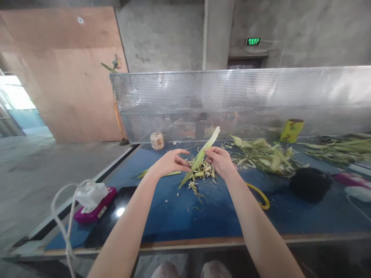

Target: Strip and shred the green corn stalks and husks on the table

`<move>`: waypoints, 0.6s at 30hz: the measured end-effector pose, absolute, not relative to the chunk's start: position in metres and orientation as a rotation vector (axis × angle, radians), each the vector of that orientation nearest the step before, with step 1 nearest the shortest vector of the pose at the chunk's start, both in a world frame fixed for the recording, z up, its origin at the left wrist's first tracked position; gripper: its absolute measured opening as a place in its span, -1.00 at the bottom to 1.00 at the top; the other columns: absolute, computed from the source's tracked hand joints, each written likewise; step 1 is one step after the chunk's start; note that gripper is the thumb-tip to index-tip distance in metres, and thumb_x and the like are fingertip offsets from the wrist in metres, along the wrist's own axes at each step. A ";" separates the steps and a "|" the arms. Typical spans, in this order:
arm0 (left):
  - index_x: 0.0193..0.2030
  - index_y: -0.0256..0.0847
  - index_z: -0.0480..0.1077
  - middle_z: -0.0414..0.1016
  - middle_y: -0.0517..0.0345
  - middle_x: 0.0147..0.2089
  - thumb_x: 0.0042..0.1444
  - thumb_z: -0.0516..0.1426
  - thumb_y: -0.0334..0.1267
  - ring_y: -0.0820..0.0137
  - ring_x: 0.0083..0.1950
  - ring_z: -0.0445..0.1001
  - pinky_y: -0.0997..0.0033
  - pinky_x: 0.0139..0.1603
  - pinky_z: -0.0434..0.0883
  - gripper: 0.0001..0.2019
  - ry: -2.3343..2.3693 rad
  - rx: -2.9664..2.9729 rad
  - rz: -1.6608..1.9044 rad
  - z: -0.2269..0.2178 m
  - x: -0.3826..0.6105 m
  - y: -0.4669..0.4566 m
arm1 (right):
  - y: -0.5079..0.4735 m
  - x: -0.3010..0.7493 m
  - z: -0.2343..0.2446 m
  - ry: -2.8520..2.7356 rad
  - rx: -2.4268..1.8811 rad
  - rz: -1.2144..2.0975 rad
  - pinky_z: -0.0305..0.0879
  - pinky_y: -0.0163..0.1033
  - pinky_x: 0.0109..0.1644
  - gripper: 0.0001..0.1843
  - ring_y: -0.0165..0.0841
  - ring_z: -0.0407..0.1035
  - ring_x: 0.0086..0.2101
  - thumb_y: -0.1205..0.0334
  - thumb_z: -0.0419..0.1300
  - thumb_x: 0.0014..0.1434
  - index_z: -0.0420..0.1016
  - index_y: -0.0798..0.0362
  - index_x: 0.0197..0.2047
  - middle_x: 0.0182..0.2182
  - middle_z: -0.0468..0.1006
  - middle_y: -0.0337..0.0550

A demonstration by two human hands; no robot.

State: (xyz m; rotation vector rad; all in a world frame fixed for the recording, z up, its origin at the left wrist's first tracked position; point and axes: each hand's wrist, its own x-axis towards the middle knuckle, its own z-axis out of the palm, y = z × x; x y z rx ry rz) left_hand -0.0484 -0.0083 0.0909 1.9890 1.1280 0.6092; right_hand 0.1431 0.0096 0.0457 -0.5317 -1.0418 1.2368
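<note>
A long pale-green corn husk (210, 142) slants upward in front of me. My right hand (219, 160) pinches its edge between thumb and fingers. To the left, my left hand (171, 162) has its fingers apart and curved, their tips close to the husk's lower part; whether they touch it I cannot tell. Beneath the hands lies a pile of husk shreds and cut bits (204, 170) on the blue table surface (185, 222). Thin green strips (174, 173) lie behind my left wrist.
A ball of twine (157, 141) stands near the perforated metal screen (179, 90). Loose husks (263, 154), a yellow can (292, 130), a black bundle (310, 184) and a yellow ring (262, 199) are to the right. At left are a magenta tissue box (95, 206), a black glossy panel (116, 216) and a white cable (68, 231).
</note>
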 end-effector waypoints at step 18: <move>0.09 -0.26 0.15 0.53 0.10 -0.42 -0.25 0.25 -0.16 0.40 -0.42 0.40 0.44 -0.39 0.23 -0.30 1.062 1.931 0.770 0.061 -0.044 -0.012 | 0.013 0.149 0.046 -0.948 -0.461 1.272 0.07 -0.45 -0.60 -0.77 -0.60 0.16 -0.61 0.24 0.37 -0.33 0.39 0.11 -0.64 -0.68 0.33 -0.34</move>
